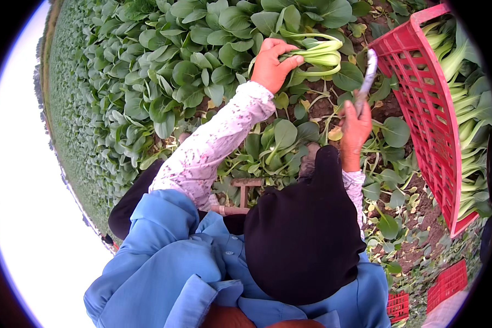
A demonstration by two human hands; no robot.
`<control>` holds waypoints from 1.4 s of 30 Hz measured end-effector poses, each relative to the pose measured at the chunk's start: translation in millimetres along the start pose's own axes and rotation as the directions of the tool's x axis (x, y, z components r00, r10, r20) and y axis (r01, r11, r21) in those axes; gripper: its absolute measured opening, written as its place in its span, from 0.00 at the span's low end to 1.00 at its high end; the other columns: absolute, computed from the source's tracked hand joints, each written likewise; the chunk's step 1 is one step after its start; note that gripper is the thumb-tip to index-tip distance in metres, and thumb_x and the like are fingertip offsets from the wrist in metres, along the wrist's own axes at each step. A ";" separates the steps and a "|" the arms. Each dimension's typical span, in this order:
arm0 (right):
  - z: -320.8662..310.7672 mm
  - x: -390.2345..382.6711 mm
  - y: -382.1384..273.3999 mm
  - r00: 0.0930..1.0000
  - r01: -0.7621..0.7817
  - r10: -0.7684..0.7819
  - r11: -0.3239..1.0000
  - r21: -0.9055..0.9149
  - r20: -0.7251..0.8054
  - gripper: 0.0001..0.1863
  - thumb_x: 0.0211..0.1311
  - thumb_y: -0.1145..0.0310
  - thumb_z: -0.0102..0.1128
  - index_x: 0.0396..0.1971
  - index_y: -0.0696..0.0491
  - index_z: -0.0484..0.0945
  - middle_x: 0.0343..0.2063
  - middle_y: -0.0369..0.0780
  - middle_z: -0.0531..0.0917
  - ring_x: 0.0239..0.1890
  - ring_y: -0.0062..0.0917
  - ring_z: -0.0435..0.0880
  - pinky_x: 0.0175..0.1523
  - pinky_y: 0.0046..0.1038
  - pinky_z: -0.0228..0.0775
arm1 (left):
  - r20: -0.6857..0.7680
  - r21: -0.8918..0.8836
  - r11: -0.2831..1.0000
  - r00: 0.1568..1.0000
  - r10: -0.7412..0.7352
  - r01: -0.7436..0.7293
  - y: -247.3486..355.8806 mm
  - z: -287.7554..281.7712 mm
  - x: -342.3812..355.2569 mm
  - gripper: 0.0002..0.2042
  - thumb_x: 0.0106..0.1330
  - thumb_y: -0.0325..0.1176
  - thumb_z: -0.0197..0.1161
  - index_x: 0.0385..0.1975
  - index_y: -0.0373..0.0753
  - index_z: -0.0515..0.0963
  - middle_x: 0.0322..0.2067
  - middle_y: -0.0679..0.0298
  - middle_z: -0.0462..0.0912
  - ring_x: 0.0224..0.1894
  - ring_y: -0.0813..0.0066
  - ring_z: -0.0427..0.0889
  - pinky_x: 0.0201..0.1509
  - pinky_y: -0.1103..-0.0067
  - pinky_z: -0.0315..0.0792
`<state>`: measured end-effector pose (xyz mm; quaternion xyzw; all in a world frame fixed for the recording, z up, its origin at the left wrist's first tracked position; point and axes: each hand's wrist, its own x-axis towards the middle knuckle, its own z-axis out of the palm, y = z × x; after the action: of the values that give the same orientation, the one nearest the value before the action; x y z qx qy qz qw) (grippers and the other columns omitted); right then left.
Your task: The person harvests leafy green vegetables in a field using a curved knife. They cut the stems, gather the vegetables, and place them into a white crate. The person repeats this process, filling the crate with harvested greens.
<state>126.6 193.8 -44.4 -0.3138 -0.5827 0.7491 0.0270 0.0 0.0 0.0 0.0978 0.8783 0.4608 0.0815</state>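
At the edge of a leafy crop [205, 68], gripping pale-stemmed greens [323, 57] in the left hand [274, 63], with fingers closed round the leafy end, hard to tell from the foliage behind. Clasping a knife [368, 75] by its handle in the right hand [356, 131], near the greens — with a blade too blurred to show its edge. Facing, at right, a partly cut-off red crate [429, 117] packed with greens. Working outdoors over leaf-strewn brown soil [431, 221] — partly hidden behind a blue shirt [164, 246].
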 end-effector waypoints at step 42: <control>43.8 56.0 43.4 0.931 0.354 -0.135 0.564 -0.746 0.340 0.22 0.60 0.67 0.57 0.56 0.46 0.72 0.41 0.48 0.81 0.42 0.43 0.80 0.46 0.34 0.72 | 0.275 0.887 0.394 0.961 -0.027 -0.243 -24.2 5.4 -28.5 0.15 0.47 0.24 0.61 0.38 0.37 0.76 0.67 0.62 0.54 0.32 0.70 0.79 0.28 0.75 0.77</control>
<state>73.9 165.2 -102.1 -0.1134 -0.8913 0.4311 -0.0832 26.5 -16.2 -21.5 0.2396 0.9606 -0.1065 0.0923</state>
